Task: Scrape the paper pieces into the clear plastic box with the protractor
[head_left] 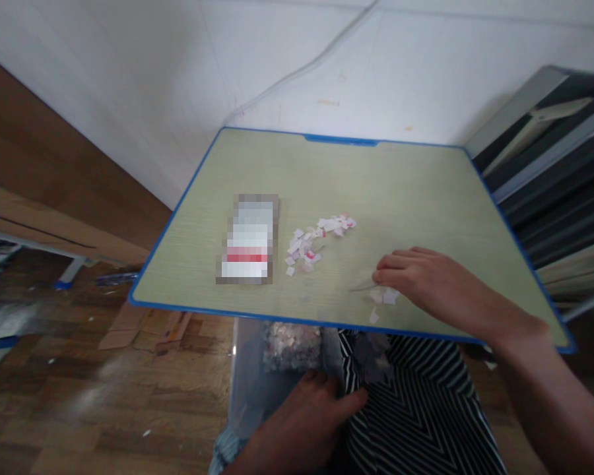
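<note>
My right hand [428,280] rests on a green desk [386,191] with a blue rim, fingers curled over a few small white paper scraps [383,297] near the front edge. A thin pointed thing sticks out left of the fingertips; I cannot make out what it is. A scatter of white and red paper scraps [317,241] lies at the desk's middle. Left of them lies a white and red packet [248,239]. My left hand [309,412] is below the desk edge, fingers bent against a clear plastic bin [247,376] that holds more scraps [292,344].
A white wall stands behind the desk. Dark metal frames [554,171] lean at the right. Cardboard pieces [143,326] lie on the wooden floor at the left. Striped black and white fabric [416,402] covers my lap under the desk.
</note>
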Demonstrator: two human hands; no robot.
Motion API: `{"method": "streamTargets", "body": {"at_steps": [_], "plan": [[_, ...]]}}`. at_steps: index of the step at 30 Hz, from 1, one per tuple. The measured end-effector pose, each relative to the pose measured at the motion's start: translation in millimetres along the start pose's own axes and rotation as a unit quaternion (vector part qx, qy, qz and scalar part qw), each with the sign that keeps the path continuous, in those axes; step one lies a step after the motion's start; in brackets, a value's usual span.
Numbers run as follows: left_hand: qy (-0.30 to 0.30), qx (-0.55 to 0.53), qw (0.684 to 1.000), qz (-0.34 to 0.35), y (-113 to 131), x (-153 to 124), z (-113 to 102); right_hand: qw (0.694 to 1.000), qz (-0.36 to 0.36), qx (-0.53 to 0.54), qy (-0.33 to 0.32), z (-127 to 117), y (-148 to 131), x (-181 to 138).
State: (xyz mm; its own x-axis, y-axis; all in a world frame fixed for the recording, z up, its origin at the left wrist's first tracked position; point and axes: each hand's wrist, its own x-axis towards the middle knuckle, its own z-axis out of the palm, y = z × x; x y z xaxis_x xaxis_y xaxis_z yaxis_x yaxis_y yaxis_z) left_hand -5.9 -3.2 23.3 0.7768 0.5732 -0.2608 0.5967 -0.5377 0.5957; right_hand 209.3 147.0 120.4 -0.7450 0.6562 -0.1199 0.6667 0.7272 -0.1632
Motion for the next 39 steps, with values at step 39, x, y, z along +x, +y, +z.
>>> {"method": "streamTargets", "body": {"at_steps": [39], "plan": [[-0.013, -0.001, 1.0, -0.001, 0, 0, -4, 1.0, -0.013, 0.02, -0.006, 2, -5, -15]]}}
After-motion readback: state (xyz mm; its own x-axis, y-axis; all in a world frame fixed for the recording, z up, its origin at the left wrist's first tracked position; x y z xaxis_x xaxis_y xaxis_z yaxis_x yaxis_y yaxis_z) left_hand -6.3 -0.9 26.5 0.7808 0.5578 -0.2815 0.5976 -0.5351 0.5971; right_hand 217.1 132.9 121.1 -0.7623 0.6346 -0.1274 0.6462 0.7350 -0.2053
